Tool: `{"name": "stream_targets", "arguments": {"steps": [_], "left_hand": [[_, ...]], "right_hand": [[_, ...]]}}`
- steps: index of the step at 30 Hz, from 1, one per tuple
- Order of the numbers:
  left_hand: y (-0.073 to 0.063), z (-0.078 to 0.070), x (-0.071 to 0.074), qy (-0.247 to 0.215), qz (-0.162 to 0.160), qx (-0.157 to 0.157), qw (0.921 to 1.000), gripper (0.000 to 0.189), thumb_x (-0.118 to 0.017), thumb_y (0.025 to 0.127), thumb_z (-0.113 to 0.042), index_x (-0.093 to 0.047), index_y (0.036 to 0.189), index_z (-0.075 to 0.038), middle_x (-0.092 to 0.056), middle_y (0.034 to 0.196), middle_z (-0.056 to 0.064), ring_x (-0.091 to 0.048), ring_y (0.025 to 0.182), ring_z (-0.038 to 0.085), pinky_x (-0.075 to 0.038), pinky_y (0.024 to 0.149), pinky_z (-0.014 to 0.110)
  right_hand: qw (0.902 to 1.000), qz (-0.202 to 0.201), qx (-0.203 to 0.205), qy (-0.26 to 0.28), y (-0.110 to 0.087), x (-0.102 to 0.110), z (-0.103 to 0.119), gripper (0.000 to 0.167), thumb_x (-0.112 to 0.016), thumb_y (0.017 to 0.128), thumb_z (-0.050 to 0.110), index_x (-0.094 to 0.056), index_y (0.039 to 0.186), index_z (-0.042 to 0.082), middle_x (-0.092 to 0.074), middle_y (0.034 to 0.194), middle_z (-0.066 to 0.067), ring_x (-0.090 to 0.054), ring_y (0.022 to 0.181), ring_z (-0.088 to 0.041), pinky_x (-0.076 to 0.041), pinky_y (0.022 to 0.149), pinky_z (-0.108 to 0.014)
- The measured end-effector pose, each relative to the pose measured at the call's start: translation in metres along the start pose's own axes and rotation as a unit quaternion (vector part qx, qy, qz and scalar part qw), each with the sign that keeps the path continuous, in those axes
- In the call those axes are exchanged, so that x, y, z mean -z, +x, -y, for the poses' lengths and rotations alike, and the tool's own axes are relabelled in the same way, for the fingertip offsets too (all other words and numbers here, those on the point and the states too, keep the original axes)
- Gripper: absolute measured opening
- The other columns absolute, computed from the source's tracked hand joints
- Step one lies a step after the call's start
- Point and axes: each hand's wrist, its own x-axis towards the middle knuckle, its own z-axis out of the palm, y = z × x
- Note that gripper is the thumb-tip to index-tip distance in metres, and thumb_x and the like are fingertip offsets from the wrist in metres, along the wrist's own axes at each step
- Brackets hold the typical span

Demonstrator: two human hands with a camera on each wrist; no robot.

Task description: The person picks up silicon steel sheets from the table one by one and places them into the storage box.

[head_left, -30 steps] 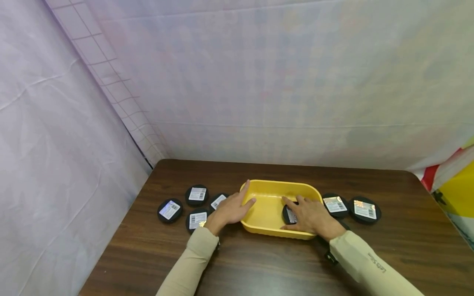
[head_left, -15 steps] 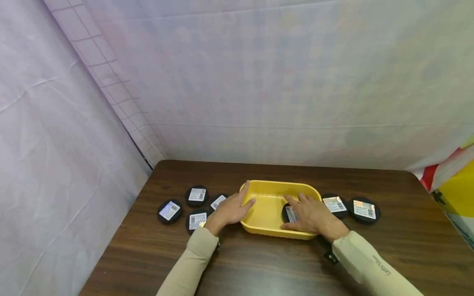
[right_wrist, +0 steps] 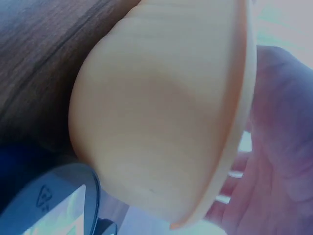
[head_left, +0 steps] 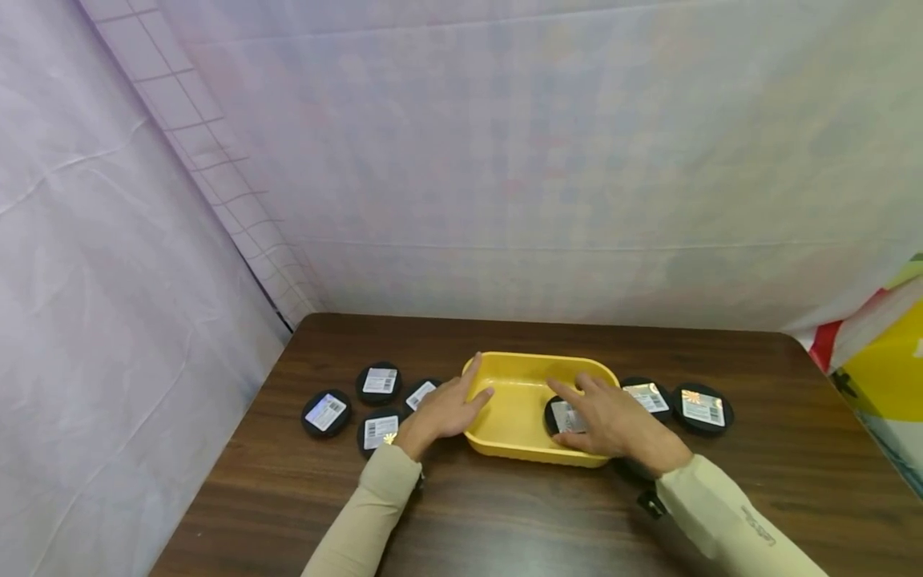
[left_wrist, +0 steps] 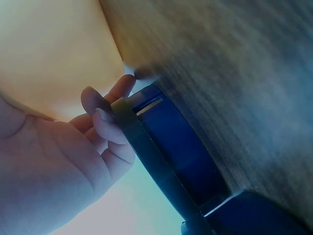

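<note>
A yellow plastic tray [head_left: 537,455] stands on the table between my hands. Inside its right half lies a round black container [head_left: 565,417] with a pale label on top. My right hand [head_left: 618,418] hovers over that container, thumb and fingers spread, hiding part of it; contact is unclear. My left hand [head_left: 445,410] is at the tray's left rim, thumb over the inside and index finger stretched along the edge. In the left wrist view, its loosely bent fingers come close to a black round container [left_wrist: 171,142] outside the tray wall [left_wrist: 54,54].
Several labelled black round containers lie left of the tray, among them one at the far left [head_left: 326,413] and one behind [head_left: 379,382]. To the right are a nearer container [head_left: 646,398] and an outer one [head_left: 703,409]. White cloth [head_left: 505,160] hangs behind the table.
My right hand has drawn back slightly to the right, showing more of the container in the tray. The left hand holds its place at the rim. The head view has shifted a little.
</note>
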Motion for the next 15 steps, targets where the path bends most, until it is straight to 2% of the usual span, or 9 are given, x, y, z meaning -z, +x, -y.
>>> {"name": "stream_targets", "arguments": {"steps": [4,9,12,15], "left_hand": [[0.000,0.000,0.000,-0.001,-0.002,-0.003,1.0000,0.071,-0.032,0.102,-0.061,-0.002,0.160,-0.033,-0.033,0.159,0.012,-0.044,0.137,0.031,-0.036,0.110,0.053],[0.001,-0.001,0.000,0.002,-0.001,-0.005,1.0000,0.072,-0.032,0.102,-0.061,-0.001,0.160,-0.033,-0.033,0.159,0.012,-0.043,0.138,0.031,-0.036,0.110,0.053],[0.000,-0.001,0.000,0.004,-0.001,-0.006,1.0000,0.071,-0.032,0.102,-0.060,0.000,0.160,-0.034,-0.033,0.159,0.012,-0.042,0.139,0.031,-0.035,0.110,0.053],[0.000,0.000,0.000,0.007,-0.002,-0.007,0.9999,0.071,-0.033,0.102,-0.059,-0.001,0.160,-0.033,-0.036,0.157,0.014,-0.044,0.137,0.032,-0.036,0.109,0.052]], "right_hand": [[0.9991,-0.027,0.034,-0.002,-0.005,0.001,-0.004,0.079,-0.073,0.083,0.053,-0.049,0.146,0.011,-0.058,0.111,-0.016,-0.060,0.094,-0.033,-0.051,0.083,-0.052],[0.9974,-0.056,0.044,0.006,-0.009,0.006,-0.010,0.077,-0.074,0.084,0.051,-0.050,0.145,0.011,-0.057,0.106,-0.012,-0.057,0.085,-0.023,-0.050,0.077,-0.046],[0.9965,-0.068,0.048,0.002,-0.011,0.008,-0.013,0.076,-0.072,0.085,0.053,-0.050,0.145,0.012,-0.058,0.106,-0.011,-0.056,0.085,-0.021,-0.049,0.074,-0.045],[0.9967,-0.067,0.046,-0.002,-0.013,0.009,-0.017,0.077,-0.070,0.086,0.057,-0.049,0.147,0.013,-0.058,0.110,-0.011,-0.056,0.090,-0.023,-0.049,0.077,-0.045]]}}
